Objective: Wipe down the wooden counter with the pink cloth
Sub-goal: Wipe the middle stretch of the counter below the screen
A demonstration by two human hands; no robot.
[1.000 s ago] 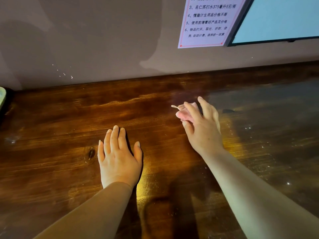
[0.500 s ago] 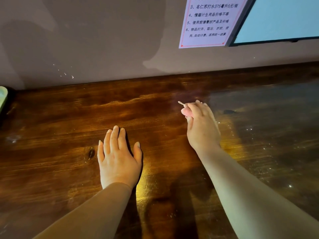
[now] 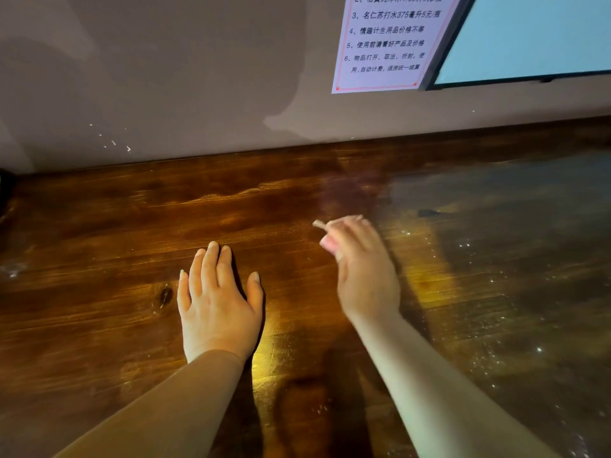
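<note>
Pink cloth (image 3: 328, 242) mostly hidden, just a small pink lump peeking out at the left edge of the right hand (image 3: 363, 272), plus a thin pale tag or corner poking out toward the upper left. Bunched up small, so hard to make out much more than that.

Head view, looking down: right hand blurry, fingers curled around the cloth and closed on it, sitting over the middle of the wooden desk (image 3: 115, 246). Can't tell for sure whether cloth is pressed onto the wood or just above it, thanks to the blur.

Left hand (image 3: 218, 309) flat on the desk, palm down, fingers close together and pointing toward the wall, thumb sticking out to the right, holding nothing. Well apart from the right hand, nearer the camera and to the left. Dark knot in the wood just beside its little-finger side.

Both forearms coming in from the bottom edge, left one in a tan sleeve (image 3: 158, 408).

Desk dark brown, glossy, with a bright yellowish glare patch between the two hands. Right part looking duller and speckled with tiny shiny spots.

Plain greyish wall (image 3: 165, 77) behind the desk. White notice (image 3: 386, 41) with red border and printed lines up top right, touching a dark-framed pale blue panel (image 3: 535, 34) further right.
</note>
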